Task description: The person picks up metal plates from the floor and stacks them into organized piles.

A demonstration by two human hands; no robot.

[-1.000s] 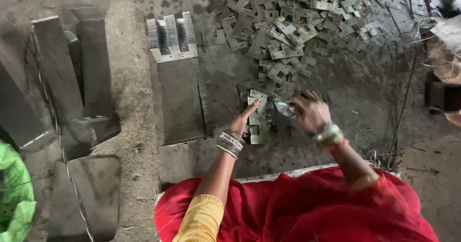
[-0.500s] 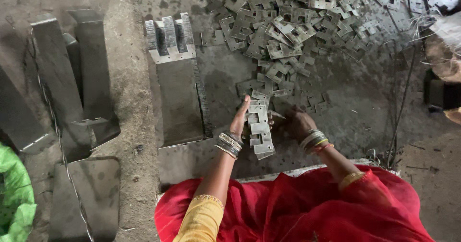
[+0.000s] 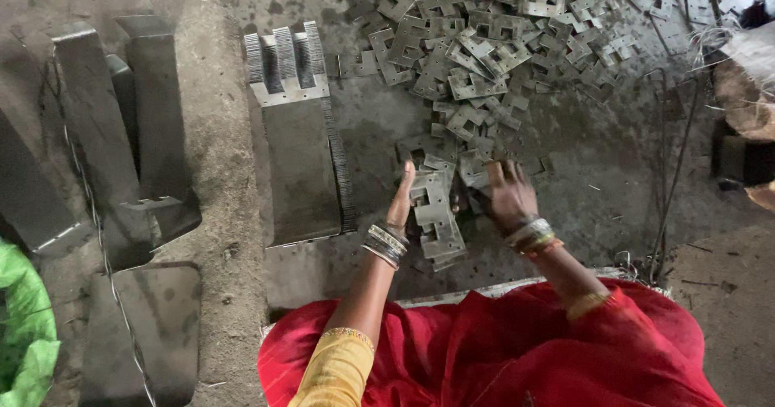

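The right hand [image 3: 510, 193] has been shifted onto the stamped metal plates [image 3: 436, 217]; its fingertips are hidden. The left hand [image 3: 401, 201], flat, is pressed against the stack at 9 o'clock.

There is a single view, from a camera worn on the person's head. It looks almost straight down at a gritty grey floor [image 3: 630, 197], from about seated height. The person's red lap fills the bottom edge, so the top of the picture lies farthest from the body. Both forearms reach up from below into the middle, where the left hand [image 3: 401, 201] and right hand [image 3: 508, 193] sit close to the lens. With no second view, nothing is shared.
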